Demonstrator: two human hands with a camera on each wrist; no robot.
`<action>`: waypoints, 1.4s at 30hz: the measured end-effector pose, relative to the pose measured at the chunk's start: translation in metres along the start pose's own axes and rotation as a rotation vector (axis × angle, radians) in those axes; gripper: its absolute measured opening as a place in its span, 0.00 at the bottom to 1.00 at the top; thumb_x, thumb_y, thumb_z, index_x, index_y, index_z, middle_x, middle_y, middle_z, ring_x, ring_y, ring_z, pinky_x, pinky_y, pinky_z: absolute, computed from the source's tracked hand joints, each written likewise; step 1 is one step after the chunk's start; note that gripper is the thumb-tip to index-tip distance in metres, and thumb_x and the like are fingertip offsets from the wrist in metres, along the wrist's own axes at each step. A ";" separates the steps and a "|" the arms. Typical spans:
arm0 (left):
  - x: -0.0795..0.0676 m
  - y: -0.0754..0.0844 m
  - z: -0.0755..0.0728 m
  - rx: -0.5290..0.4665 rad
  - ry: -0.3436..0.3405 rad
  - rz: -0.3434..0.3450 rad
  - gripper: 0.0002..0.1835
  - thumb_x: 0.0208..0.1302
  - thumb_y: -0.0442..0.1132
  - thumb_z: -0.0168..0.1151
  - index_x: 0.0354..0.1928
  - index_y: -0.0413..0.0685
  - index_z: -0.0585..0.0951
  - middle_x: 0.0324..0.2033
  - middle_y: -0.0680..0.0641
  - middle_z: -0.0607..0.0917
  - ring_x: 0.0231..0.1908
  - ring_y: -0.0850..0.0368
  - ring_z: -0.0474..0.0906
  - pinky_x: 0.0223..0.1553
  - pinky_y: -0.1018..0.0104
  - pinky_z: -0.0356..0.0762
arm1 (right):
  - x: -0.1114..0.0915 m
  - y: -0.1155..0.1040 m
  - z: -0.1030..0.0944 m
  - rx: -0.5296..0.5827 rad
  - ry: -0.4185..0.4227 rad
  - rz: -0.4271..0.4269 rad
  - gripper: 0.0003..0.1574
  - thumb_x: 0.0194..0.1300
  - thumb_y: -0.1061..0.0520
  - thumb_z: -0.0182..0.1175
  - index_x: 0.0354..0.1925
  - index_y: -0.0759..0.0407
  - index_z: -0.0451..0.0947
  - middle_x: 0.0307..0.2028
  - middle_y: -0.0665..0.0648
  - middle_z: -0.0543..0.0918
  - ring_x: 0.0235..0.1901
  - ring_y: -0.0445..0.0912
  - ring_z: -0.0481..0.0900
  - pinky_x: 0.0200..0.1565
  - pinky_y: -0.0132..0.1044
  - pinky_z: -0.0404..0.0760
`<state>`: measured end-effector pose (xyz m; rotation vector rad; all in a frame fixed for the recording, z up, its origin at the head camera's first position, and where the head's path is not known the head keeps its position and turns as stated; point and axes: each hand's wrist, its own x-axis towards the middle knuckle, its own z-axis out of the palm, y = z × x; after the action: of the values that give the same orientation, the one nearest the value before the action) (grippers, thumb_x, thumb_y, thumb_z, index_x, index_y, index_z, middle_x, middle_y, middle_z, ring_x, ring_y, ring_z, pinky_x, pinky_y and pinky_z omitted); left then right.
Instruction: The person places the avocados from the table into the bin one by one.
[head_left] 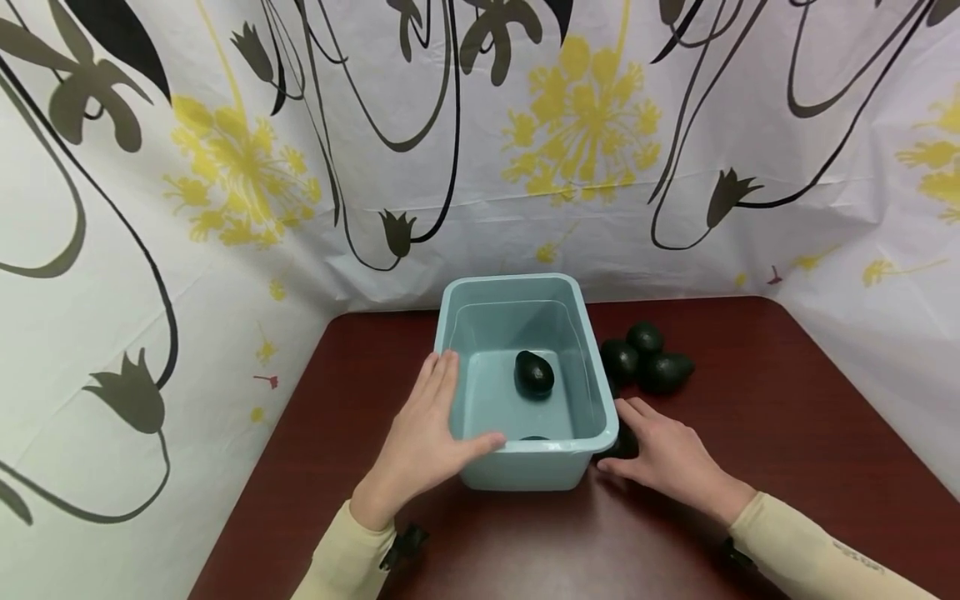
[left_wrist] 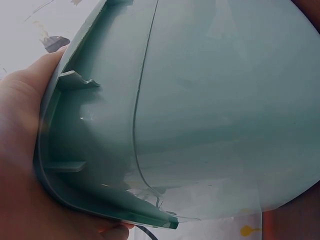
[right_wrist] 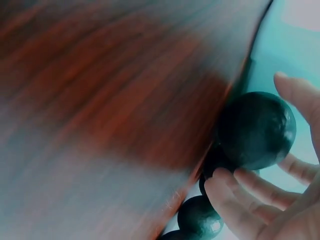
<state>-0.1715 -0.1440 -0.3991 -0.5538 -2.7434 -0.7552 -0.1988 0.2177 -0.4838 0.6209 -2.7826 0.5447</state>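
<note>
A light blue plastic bin (head_left: 525, 467) stands on the table. My left hand (head_left: 423, 433) rests on its near left corner, straight fingers along the left rim and thumb on the front rim. The left wrist view shows the bin's outer wall (left_wrist: 225, 100) beside that hand. One dark green avocado (head_left: 534, 374) lies on the bin floor; a dark sliver shows behind the front rim. My right hand (head_left: 667, 450) is spread around another avocado (right_wrist: 257, 131) beside the bin's right wall. In the right wrist view the thumb stands apart from it, with fingers near its underside.
Several more avocados (head_left: 666, 372) sit clustered on the table to the right of the bin, beyond my right hand. The dark reddish-brown table (head_left: 750, 367) backs onto a white curtain (head_left: 480, 208) with floral print, which also hangs along both sides.
</note>
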 end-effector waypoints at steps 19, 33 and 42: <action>0.000 0.000 0.001 0.015 0.013 0.022 0.65 0.53 0.83 0.53 0.80 0.46 0.49 0.79 0.50 0.48 0.78 0.50 0.40 0.70 0.46 0.58 | 0.003 0.020 -0.003 0.252 -0.026 0.087 0.42 0.46 0.51 0.81 0.59 0.44 0.74 0.52 0.48 0.82 0.50 0.51 0.81 0.48 0.51 0.79; 0.000 0.000 0.000 0.011 -0.005 0.004 0.65 0.53 0.83 0.54 0.80 0.46 0.50 0.79 0.51 0.47 0.78 0.52 0.39 0.70 0.47 0.57 | -0.001 0.034 -0.013 0.430 -0.093 0.137 0.39 0.51 0.46 0.80 0.60 0.42 0.75 0.54 0.44 0.80 0.48 0.45 0.82 0.47 0.41 0.82; 0.000 0.000 0.000 0.013 -0.002 0.004 0.65 0.52 0.83 0.53 0.80 0.46 0.49 0.79 0.51 0.47 0.78 0.52 0.39 0.70 0.47 0.58 | -0.001 0.038 -0.024 0.484 -0.095 0.125 0.40 0.54 0.49 0.79 0.63 0.41 0.75 0.58 0.43 0.78 0.53 0.43 0.79 0.50 0.39 0.80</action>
<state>-0.1716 -0.1436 -0.3990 -0.5570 -2.7464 -0.7358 -0.2113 0.2593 -0.4742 0.5757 -2.7979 1.2681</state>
